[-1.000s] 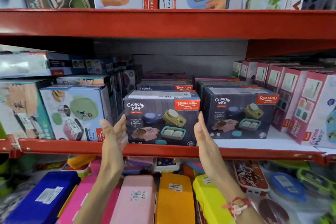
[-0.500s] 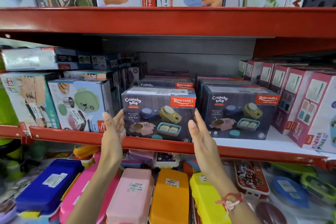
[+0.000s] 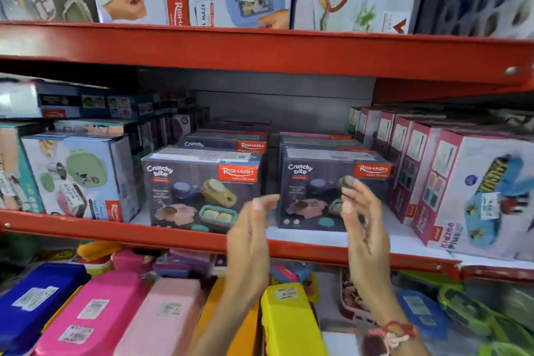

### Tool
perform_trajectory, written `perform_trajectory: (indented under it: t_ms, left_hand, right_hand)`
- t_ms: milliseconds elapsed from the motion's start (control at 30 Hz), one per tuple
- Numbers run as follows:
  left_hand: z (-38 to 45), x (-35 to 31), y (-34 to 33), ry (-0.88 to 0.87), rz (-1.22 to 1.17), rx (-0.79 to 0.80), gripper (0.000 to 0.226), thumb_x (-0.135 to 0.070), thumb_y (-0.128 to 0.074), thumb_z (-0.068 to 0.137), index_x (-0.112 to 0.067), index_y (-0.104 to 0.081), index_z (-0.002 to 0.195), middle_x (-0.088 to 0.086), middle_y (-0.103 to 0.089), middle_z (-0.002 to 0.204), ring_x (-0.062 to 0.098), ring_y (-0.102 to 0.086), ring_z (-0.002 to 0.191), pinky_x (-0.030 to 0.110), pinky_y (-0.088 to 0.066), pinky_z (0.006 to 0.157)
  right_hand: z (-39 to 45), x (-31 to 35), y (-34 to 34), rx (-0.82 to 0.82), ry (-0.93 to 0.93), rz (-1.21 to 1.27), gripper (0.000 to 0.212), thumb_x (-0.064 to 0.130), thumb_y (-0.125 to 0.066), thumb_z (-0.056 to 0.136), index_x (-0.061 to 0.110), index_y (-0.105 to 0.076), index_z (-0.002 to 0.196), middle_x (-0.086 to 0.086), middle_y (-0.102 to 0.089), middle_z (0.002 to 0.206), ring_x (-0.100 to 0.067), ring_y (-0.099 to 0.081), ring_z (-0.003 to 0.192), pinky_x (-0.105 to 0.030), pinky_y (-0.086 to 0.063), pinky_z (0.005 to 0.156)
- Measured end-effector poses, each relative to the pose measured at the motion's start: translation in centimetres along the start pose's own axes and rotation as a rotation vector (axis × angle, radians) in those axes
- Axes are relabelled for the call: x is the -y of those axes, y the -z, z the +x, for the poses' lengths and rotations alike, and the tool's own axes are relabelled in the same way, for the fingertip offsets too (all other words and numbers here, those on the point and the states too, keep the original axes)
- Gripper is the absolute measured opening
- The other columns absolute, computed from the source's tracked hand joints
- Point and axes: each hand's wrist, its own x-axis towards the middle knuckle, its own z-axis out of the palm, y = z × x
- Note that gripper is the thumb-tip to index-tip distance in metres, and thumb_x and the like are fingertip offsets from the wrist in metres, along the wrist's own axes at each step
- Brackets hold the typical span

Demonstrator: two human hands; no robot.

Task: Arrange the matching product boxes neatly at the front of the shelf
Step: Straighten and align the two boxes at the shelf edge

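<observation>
Hovering open, empty: left hand (image 3: 250,243); right hand (image 3: 365,228).

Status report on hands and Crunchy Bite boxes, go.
Left hand, right hand: open, empty. Left Crunchy Bite box at shelf front; right box sits further back. Nothing blocking.

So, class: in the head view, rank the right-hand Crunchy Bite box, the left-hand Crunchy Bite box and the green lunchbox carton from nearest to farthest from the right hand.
1. Right Crunchy Bite box, directly behind the right hand.
2. Left Crunchy Bite box, to its left.
3. Green lunchbox carton, far left.
</observation>
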Motion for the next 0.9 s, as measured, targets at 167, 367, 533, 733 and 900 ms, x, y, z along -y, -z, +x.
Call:
perform_trajectory:
  t_ms: [167,367,533,733,900]
  left_hand:
    - [-0.2,0.9,-4.6,0.035,0.038,-0.036,0.052,-0.05,-0.024,0.094,-0.031,-0.042,0.139,-0.017,-0.045,0.143,-0.01,-0.035,0.131,0.013,-0.028,0.109]
    - [1.2,2.1,-5.4,0.158,-0.009,-0.049,0.067,-0.066,-0.019,0.086,-0.035,-0.026,0.145,-0.019,-0.032,0.15,-0.008,-0.027,0.136,0.002,-0.021,0.103]
    - [1.2,2.0,-5.4,0.204,-0.013,-0.002,0.083,-0.078,-0.017,0.077,-0.032,-0.036,0.143,-0.013,-0.042,0.145,0.005,-0.036,0.136,0.031,-0.025,0.115]
    - [0.1,1.7,-4.6,0.193,0.001,-0.047,0.081,-0.086,-0.018,0.07,-0.042,-0.043,0.134,-0.009,-0.049,0.142,0.007,-0.042,0.133,0.039,-0.034,0.113]
    - [-1.2,1.2,-4.3,0.158,0.046,-0.08,0.071,-0.076,-0.018,0.08,-0.039,-0.045,0.134,-0.009,-0.052,0.136,0.007,-0.046,0.129,0.036,-0.037,0.109]
  right_hand:
    - [0.6,-2.5,2.2,-0.141,-0.097,-0.064,0.056,0.058,-0.044,0.087,0.042,-0.034,0.14,0.012,-0.039,0.146,-0.007,-0.033,0.139,-0.043,-0.032,0.114]
    - [2.2,-3.1,3.2,-0.075,-0.271,-0.047,0.072,0.067,-0.04,0.086,0.046,-0.012,0.149,0.015,-0.015,0.16,-0.005,-0.015,0.147,-0.044,-0.018,0.12]
    - [2.0,-2.7,3.4,-0.058,-0.3,-0.004,0.072,0.058,-0.043,0.086,0.043,-0.014,0.15,0.013,-0.017,0.161,-0.004,-0.021,0.146,-0.039,-0.022,0.12]
    - [0.6,-1.9,4.0,-0.08,-0.239,-0.095,0.066,0.065,-0.038,0.087,0.045,-0.024,0.147,0.011,-0.031,0.147,0.004,-0.033,0.132,-0.025,-0.027,0.107]
    - [-0.7,-1.4,4.1,-0.12,-0.207,-0.125,0.072,0.068,-0.037,0.08,0.044,-0.026,0.147,0.011,-0.034,0.139,-0.008,-0.035,0.135,-0.034,-0.034,0.111]
